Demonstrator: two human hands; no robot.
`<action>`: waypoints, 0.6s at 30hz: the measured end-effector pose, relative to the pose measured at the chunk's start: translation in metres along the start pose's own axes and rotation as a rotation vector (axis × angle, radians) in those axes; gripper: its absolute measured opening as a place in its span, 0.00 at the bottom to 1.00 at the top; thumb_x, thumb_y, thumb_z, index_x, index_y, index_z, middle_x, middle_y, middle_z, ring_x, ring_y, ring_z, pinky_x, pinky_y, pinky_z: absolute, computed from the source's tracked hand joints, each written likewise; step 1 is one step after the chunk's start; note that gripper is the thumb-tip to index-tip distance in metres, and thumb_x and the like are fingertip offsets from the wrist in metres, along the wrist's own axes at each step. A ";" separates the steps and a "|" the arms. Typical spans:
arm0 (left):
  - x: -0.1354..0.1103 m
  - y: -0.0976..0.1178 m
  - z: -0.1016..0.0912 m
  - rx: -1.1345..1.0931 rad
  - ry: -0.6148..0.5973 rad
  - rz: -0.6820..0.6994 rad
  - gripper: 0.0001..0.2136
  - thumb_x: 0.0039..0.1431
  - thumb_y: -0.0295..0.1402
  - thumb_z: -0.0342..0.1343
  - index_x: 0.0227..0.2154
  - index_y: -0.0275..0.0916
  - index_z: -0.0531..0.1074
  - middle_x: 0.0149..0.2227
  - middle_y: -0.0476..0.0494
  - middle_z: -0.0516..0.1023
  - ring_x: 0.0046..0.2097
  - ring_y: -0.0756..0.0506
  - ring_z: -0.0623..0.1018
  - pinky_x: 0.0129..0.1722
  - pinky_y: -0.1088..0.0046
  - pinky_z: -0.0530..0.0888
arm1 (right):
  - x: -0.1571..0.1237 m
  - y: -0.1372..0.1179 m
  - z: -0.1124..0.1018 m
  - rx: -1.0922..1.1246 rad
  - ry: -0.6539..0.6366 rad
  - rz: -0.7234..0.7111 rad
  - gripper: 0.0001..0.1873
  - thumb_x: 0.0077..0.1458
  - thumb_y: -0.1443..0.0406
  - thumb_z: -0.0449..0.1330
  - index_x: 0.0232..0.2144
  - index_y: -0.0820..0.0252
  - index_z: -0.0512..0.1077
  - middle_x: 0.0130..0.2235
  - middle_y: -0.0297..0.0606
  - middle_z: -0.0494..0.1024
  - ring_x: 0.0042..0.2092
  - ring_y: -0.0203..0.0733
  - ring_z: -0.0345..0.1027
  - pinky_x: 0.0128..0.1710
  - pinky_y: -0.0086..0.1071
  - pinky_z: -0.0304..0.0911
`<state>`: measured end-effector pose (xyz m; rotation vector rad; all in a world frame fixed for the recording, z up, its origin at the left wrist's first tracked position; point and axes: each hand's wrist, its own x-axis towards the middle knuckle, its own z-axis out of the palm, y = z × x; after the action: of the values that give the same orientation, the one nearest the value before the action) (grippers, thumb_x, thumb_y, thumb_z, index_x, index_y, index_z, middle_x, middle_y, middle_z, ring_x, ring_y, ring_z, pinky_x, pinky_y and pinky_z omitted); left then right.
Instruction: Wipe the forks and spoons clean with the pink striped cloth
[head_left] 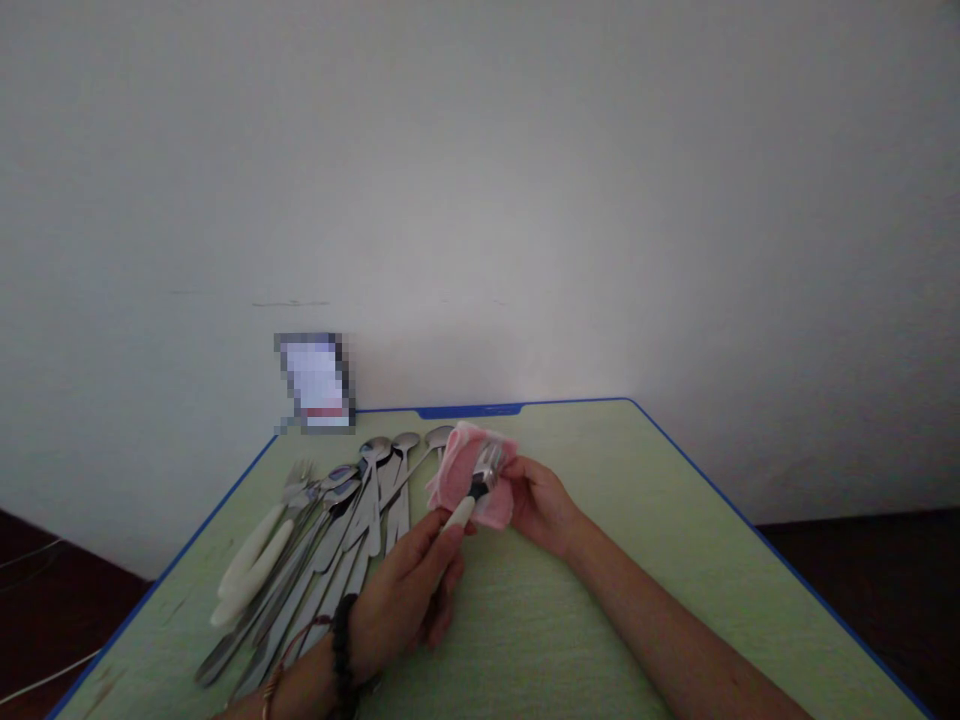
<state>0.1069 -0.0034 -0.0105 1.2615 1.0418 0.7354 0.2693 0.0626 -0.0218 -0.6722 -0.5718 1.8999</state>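
Observation:
My left hand (405,595) is closed round the white handle of a fork (480,483), whose metal tines point up and away from me. My right hand (541,503) grips a pink cloth (463,468) bunched behind and around the fork's head. Both hands meet over the middle of a pale green table (637,520). A dark bead bracelet and a thin bangle sit on my left wrist.
A row of metal spoons and other cutlery (352,530) lies on the table to the left, with two white-handled pieces (251,565) at its outer side. A blurred small card (315,382) stands at the table's far edge against the white wall.

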 end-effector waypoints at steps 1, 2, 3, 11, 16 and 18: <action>0.000 0.002 0.000 -0.018 0.010 -0.004 0.18 0.54 0.51 0.46 0.31 0.40 0.59 0.20 0.59 0.62 0.10 0.59 0.60 0.07 0.86 0.53 | 0.001 0.000 0.000 0.011 0.022 0.003 0.09 0.36 0.72 0.53 0.22 0.64 0.71 0.24 0.31 0.75 0.27 0.33 0.64 0.35 0.27 0.59; 0.000 0.003 0.001 -0.033 0.017 -0.006 0.18 0.53 0.52 0.46 0.32 0.40 0.59 0.20 0.59 0.63 0.10 0.59 0.60 0.07 0.86 0.53 | 0.002 0.000 0.000 0.018 0.037 0.003 0.08 0.36 0.72 0.53 0.23 0.63 0.71 0.24 0.31 0.75 0.27 0.33 0.65 0.36 0.27 0.60; 0.000 0.004 0.001 -0.043 0.019 -0.007 0.18 0.53 0.52 0.46 0.33 0.41 0.59 0.21 0.59 0.63 0.10 0.59 0.61 0.07 0.86 0.53 | 0.002 0.000 0.000 0.024 0.042 0.003 0.09 0.37 0.72 0.53 0.23 0.63 0.71 0.24 0.32 0.75 0.28 0.33 0.65 0.37 0.28 0.60; 0.002 -0.001 -0.001 0.025 0.034 -0.028 0.17 0.56 0.51 0.43 0.33 0.41 0.58 0.20 0.60 0.62 0.09 0.58 0.62 0.05 0.87 0.53 | -0.002 -0.002 0.002 0.057 -0.103 0.049 0.09 0.45 0.65 0.56 0.31 0.64 0.71 0.29 0.35 0.76 0.32 0.36 0.68 0.39 0.30 0.61; 0.002 -0.003 0.000 0.152 -0.017 0.004 0.15 0.59 0.47 0.42 0.37 0.41 0.60 0.19 0.60 0.62 0.10 0.57 0.62 0.06 0.87 0.55 | -0.005 0.001 0.003 -0.112 -0.146 0.013 0.13 0.42 0.62 0.65 0.31 0.63 0.71 0.28 0.33 0.76 0.31 0.35 0.68 0.37 0.30 0.62; 0.001 -0.003 0.000 0.200 -0.028 -0.002 0.16 0.59 0.47 0.41 0.42 0.40 0.60 0.16 0.60 0.61 0.10 0.56 0.61 0.06 0.87 0.56 | -0.006 0.001 0.003 -0.166 -0.169 0.005 0.14 0.41 0.62 0.66 0.32 0.63 0.71 0.27 0.33 0.76 0.30 0.35 0.68 0.36 0.30 0.63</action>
<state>0.1072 -0.0028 -0.0137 1.4378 1.1147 0.6215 0.2690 0.0565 -0.0192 -0.6216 -0.8438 1.9400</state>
